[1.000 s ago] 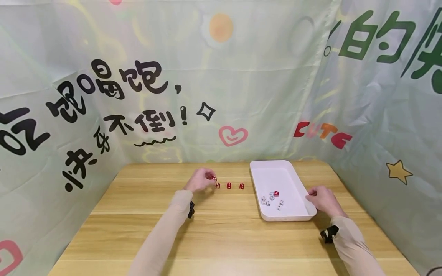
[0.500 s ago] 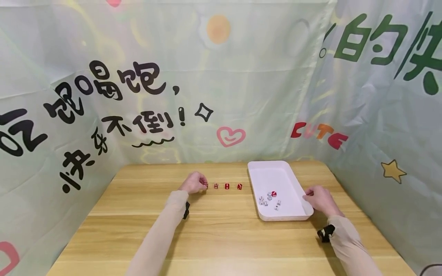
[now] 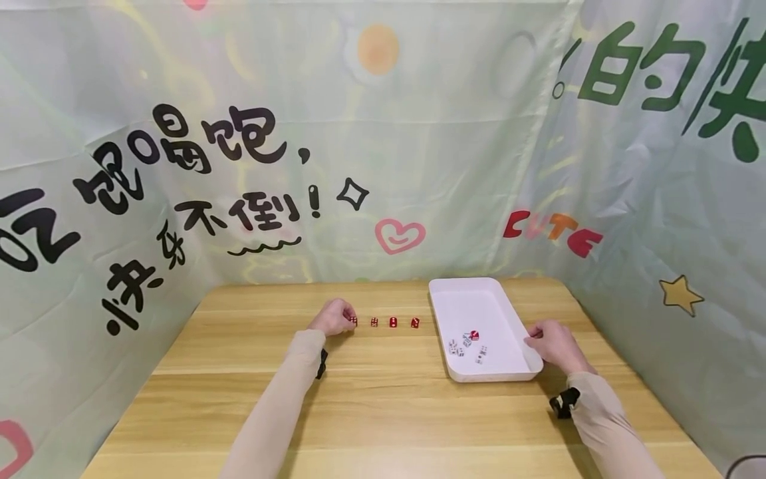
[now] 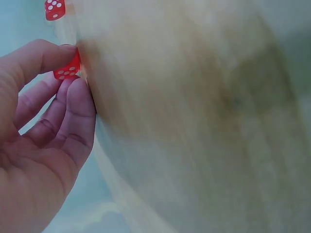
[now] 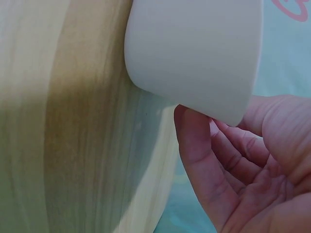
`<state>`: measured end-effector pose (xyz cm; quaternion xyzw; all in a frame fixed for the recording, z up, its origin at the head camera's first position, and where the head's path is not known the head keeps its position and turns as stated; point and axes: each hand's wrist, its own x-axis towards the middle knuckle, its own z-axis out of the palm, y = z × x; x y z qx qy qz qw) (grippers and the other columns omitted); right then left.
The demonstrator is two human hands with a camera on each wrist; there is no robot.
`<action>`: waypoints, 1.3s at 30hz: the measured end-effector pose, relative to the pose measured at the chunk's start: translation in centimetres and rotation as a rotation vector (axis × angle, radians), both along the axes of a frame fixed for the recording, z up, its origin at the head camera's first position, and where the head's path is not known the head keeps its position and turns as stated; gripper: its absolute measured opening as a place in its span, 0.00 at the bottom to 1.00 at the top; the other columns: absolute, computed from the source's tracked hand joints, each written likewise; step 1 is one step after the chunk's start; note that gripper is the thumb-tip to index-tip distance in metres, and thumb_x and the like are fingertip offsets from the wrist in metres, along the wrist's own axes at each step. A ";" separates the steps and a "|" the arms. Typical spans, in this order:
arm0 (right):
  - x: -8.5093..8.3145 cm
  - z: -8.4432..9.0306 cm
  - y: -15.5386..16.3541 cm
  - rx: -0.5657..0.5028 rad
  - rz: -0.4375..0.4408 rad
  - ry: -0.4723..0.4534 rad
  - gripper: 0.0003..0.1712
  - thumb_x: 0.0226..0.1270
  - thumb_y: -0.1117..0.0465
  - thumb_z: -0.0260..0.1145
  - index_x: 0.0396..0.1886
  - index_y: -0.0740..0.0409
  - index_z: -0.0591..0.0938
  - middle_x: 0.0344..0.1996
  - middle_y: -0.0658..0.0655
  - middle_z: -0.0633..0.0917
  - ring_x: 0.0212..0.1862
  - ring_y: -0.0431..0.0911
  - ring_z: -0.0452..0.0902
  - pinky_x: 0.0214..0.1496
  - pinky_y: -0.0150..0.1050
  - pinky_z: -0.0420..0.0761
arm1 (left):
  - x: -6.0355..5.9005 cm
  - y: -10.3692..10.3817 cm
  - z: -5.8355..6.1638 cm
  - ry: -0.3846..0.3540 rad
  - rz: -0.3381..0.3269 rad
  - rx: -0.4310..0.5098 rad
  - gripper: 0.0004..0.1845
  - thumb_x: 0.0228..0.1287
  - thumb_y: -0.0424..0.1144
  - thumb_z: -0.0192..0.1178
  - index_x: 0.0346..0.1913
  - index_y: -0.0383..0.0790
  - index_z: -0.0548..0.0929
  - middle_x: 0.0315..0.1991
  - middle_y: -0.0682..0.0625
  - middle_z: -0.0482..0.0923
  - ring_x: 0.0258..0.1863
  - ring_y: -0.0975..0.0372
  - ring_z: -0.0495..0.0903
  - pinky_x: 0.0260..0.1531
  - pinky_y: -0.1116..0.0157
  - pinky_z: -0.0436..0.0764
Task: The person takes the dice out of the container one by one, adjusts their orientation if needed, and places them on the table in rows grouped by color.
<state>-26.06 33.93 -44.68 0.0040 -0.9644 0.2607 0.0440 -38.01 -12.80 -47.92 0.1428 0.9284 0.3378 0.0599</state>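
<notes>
Now the red die (image 4: 67, 69), pinched between the left hand's (image 3: 336, 317) thumb and fingers (image 4: 80, 104) on the worktop (image 3: 383, 406) toward its far edge, should settle level beside its row (image 3: 393, 322), while the right hand's (image 3: 553, 344) curled fingers steady the white tray (image 3: 479, 295).

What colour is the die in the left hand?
Red with white dots; the die shows best in the left wrist view.
</notes>
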 end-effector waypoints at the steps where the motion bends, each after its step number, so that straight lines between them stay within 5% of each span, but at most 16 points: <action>1: 0.0 0.0 0.0 -0.002 0.001 -0.002 0.10 0.62 0.65 0.65 0.35 0.71 0.83 0.30 0.61 0.85 0.31 0.49 0.77 0.32 0.39 0.75 | 0.1 0.0 0.1 -0.003 0.001 0.001 0.04 0.52 0.27 0.68 0.30 0.37 0.85 0.27 0.50 0.80 0.27 0.62 0.76 0.27 0.69 0.75; 23: -0.3 0.0 0.0 -0.011 0.000 -0.004 0.09 0.62 0.65 0.65 0.34 0.70 0.83 0.29 0.60 0.84 0.32 0.49 0.76 0.32 0.38 0.74 | 0.1 -0.2 0.2 -0.012 0.027 0.014 0.05 0.51 0.27 0.69 0.31 0.38 0.86 0.27 0.51 0.81 0.27 0.63 0.76 0.26 0.69 0.75; 33: -0.1 -0.1 0.1 -0.014 -0.003 -0.001 0.09 0.61 0.65 0.66 0.33 0.70 0.83 0.28 0.59 0.84 0.30 0.48 0.76 0.31 0.37 0.74 | 0.6 0.3 0.7 0.012 -0.013 -0.036 0.20 0.48 0.29 0.71 0.49 0.32 0.84 0.39 0.47 0.83 0.39 0.59 0.79 0.42 0.62 0.81; 39: -0.2 -0.2 0.1 -0.008 -0.009 -0.011 0.10 0.61 0.65 0.66 0.34 0.70 0.83 0.28 0.60 0.84 0.31 0.48 0.76 0.32 0.38 0.74 | 0.7 0.8 1.4 0.040 0.000 -0.012 0.21 0.57 0.43 0.70 0.50 0.34 0.84 0.45 0.45 0.84 0.45 0.57 0.80 0.50 0.57 0.80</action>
